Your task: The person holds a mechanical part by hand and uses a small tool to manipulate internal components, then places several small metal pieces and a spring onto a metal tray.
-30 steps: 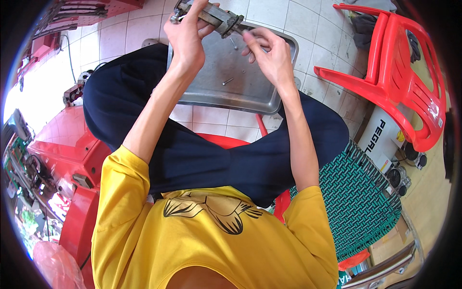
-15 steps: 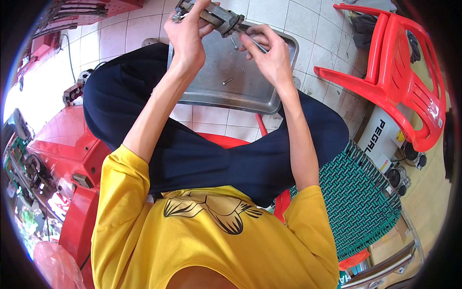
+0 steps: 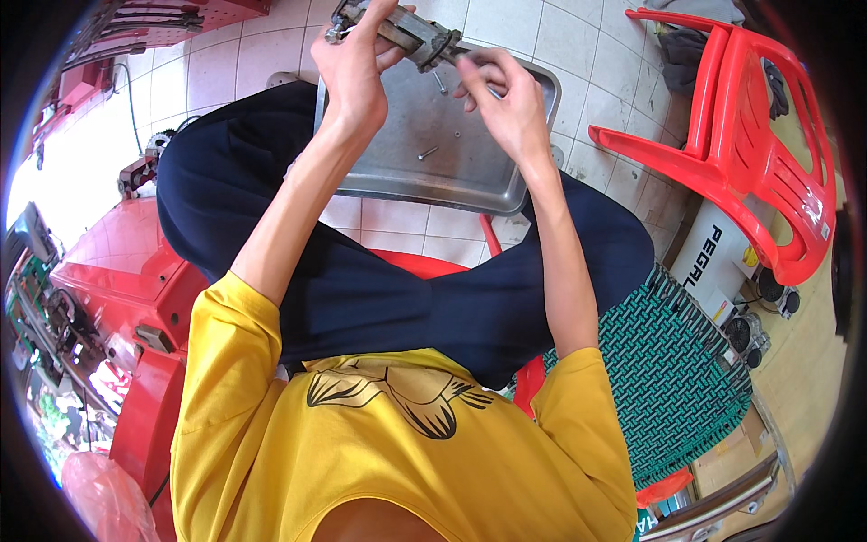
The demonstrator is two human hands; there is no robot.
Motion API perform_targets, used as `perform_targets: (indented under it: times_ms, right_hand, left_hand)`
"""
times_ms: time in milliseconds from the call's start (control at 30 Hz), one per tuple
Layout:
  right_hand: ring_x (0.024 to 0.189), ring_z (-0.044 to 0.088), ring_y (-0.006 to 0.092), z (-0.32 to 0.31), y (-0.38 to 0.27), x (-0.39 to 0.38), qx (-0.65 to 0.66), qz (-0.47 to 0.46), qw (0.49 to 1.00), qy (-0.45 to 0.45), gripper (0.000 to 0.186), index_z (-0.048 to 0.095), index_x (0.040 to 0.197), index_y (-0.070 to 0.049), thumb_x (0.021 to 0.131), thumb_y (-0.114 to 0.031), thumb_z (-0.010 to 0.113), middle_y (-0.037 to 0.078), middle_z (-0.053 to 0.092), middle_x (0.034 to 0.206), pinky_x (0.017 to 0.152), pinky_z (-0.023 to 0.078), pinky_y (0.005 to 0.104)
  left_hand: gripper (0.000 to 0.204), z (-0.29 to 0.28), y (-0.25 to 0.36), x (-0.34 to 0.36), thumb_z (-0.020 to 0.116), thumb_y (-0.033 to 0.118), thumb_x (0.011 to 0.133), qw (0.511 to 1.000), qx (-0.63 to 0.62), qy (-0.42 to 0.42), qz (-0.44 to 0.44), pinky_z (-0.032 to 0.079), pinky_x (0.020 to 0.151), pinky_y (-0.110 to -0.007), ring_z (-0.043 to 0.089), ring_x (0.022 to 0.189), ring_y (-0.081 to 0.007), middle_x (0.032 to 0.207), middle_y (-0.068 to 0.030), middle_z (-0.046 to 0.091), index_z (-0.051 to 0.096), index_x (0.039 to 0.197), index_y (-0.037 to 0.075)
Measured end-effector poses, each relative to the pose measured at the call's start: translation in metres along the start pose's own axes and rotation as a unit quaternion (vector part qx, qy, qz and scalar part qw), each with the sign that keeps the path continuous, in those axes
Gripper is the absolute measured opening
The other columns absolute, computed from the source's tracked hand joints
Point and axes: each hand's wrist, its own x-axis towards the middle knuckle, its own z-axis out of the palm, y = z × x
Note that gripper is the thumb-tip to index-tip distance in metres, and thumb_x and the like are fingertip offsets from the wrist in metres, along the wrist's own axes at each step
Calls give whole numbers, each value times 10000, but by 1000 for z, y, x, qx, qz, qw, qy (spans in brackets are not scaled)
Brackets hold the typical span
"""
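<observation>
Since half a second ago, the right thumb has swung toward the end of the metal part [image 3: 414,36], and the left hand [image 3: 354,77] has shifted very slightly; the loose pieces lie as they did.

One long grey metal part is raised above the far side of one shallow metal tray [image 3: 388,167]. Three small loose pieces can be counted on the tray: a nearer bolt [image 3: 428,154], a farther bolt [image 3: 440,83] and a tiny nut-like piece [image 3: 457,135]. One red plastic chair [image 3: 709,90] and one green woven seat [image 3: 673,379] stand on the person's right.

The left hand is wrapped around the part, supporting it at a tilt. The right hand [image 3: 508,98] is mostly curled, grasping a slim rod [image 3: 494,92] beside the part's end; its thumb is blurred, and whether the rod touches the part cannot be told.

Bold dark capitals run along one white cylinder [image 3: 704,271], and a small pale label [image 3: 825,229] sits on the chair.
</observation>
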Motion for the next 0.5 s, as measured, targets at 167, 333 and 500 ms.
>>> perform_targets:
  times_ms: [167,333,500]
  right_hand:
    - [629,680,110,-5,-4,3,-14,36,998,-47,370,698,1065,11,1000,-352,686,91,763,775,613,516,253]
    - [620,704,132,-1,1,-1,-25,-12,999,-18,384,704,1077,12,996,-362,684,102,766,758,609,529,262]
    - [631,707,131,-5,1,6,-11,44,998,-52,389,705,1102,27,989,-345,693,121,771,773,619,535,265]
  left_hand:
    - [353,-1,0,0,815,295,878,1000,9,6,-2,570,720,-310,717,841,-176,980,-92,729,682,1105,59]
    - [359,2,4,-2,812,301,879,1000,25,3,-2,567,718,-309,713,839,-169,978,-91,728,687,1113,58]
    - [362,1,0,-3,807,298,883,1000,0,-6,7,567,722,-309,710,839,-163,973,-91,727,688,1121,53]
